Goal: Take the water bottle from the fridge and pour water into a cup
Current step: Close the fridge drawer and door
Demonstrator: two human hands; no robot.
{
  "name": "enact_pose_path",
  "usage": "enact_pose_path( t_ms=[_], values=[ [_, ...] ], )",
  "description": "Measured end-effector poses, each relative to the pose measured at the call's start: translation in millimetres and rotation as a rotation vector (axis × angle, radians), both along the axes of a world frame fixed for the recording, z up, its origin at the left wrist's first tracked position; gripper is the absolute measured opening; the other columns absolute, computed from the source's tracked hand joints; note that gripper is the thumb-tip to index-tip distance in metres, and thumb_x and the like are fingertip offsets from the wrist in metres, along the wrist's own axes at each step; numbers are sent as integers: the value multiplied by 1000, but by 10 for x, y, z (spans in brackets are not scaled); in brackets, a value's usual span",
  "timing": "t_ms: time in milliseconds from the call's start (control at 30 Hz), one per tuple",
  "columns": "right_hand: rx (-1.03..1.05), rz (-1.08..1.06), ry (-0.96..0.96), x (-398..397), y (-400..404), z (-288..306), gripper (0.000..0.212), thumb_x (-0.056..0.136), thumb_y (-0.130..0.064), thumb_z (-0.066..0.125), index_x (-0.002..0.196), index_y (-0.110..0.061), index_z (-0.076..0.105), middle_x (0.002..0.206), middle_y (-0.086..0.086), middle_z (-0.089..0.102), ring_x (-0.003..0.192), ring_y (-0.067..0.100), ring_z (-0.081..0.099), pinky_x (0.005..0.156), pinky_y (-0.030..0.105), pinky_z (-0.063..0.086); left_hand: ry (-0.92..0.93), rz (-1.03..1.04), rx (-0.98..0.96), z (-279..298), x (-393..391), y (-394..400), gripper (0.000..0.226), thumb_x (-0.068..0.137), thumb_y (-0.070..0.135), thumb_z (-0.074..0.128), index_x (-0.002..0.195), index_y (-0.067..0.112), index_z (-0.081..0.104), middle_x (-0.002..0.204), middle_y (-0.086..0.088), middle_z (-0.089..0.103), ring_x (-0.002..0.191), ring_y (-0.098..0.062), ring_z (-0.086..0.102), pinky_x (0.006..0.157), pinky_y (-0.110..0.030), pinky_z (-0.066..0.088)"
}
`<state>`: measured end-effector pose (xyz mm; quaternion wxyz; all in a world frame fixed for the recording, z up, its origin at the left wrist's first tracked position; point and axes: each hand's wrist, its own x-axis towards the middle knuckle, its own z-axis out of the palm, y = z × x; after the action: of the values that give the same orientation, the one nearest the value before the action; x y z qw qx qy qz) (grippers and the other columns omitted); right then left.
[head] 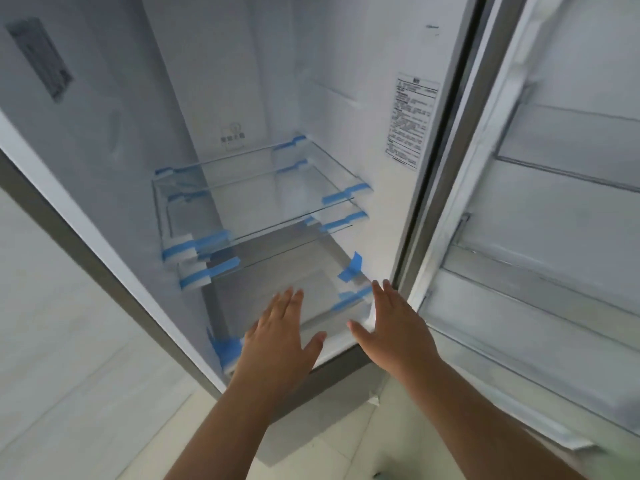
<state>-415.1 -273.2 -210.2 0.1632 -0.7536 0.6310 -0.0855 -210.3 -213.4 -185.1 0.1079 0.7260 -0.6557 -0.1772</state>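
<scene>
Both bare forearms stretched forward, side by side. Left hand [282, 332] flat, palm down, fingers straight, thumb splayed right. Right hand [393, 325] flat, fingers straight, thumb splayed left. Neither holds anything.

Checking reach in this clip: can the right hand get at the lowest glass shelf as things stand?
Probably yes: the fridge door stands open, the right hand is open at the lowest shelf's front right corner, and nothing lies between. No bottle shows.
</scene>
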Motion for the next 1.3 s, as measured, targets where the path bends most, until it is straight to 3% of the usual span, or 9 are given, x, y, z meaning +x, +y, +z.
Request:
enact_pose_path(
  t_ms=[100, 267, 400, 533, 733, 933, 1067, 1133, 1300],
  values=[
    [-39, -128, 10, -198, 320, 59, 92, 97, -68, 42, 165, -19, 4, 173, 4, 6, 159, 22, 12, 128, 38, 18, 2, -134, -38, 2, -133, 25, 86, 98, 67, 44, 164, 30, 3, 174, 7, 3, 160, -17, 5, 129, -50, 18],
    [-74, -357, 51, -780, 950, 228, 89, 99, -67, 41, 166, -22, 3, 174, 0, -1, 160, 19, 6, 127, 35, 11, 50, -369, -111, 89, -718, 111, 84, 99, 62, 50, 164, 27, 9, 173, 8, 8, 160, -15, 7, 127, -42, 16],
    [-123, -540, 64, -1345, 1456, 416, 91, 98, -72, 35, 165, -22, 0, 173, -1, -4, 160, 18, 2, 127, 34, 8, 61, -556, -197, 300, -1396, 241, 83, 101, 59, 48, 165, 30, 4, 174, 9, 3, 160, -13, 5, 127, -36, 10],
    [-189, -710, 56, -1867, 1968, 651, 92, 96, -73, 38, 165, -21, 6, 173, 0, 3, 159, 16, 7, 126, 33, 15, 55, -763, -305, 644, -2113, 441, 82, 102, 59, 45, 165, 31, 0, 173, 11, -3, 160, -12, 1, 113, -27, -1],
    [-227, -892, 48, -2609, 2544, 1087, 93, 95, -73, 39, 165, -22, 4, 173, 0, 6, 159, 17, 11, 126, 35, 16, 11, -980, -415, 1191, -3281, 638, 79, 104, 55, 43, 166, 25, 3, 174, 5, 0, 161, -17, 3, 127, -38, 16],
    [-207, -948, 17, -3240, 2879, 1456, 90, 97, -69, 42, 165, -23, 4, 173, 0, 5, 159, 21, 11, 128, 44, 20, -147, -983, -323, 1391, -4329, 768, 78, 106, 50, 43, 165, 17, 4, 174, -5, 1, 161, -27, 5, 127, -50, 18],
    [-183, -932, -5, -3499, 2989, 1585, 89, 98, -66, 44, 165, -24, 3, 174, -1, 3, 159, 22, 9, 127, 46, 20, -193, -884, -171, 1133, -4533, 783, 80, 104, 46, 49, 164, 12, 9, 174, -9, 5, 160, -31, 7, 127, -51, 21],
    [-175, -915, -28, -3597, 3007, 1622, 89, 98, -66, 45, 165, -24, 2, 174, -2, 2, 159, 22, 9, 127, 46, 20, -195, -850, -186, 977, -4518, 814, 79, 102, 41, 56, 163, 11, 16, 174, -8, 4, 161, -29, 6, 127, -48, 21],
    [-172, -847, -75, -3764, 2953, 1678, 88, 100, -64, 45, 165, -24, 2, 174, -2, 1, 159, 23, 10, 127, 48, 21, -146, -790, -238, 1020, -4544, 816, 79, 100, 35, 58, 164, 17, 16, 168, -5, 27, 154, -28, 30, 120, -46, 35]
  ],
)
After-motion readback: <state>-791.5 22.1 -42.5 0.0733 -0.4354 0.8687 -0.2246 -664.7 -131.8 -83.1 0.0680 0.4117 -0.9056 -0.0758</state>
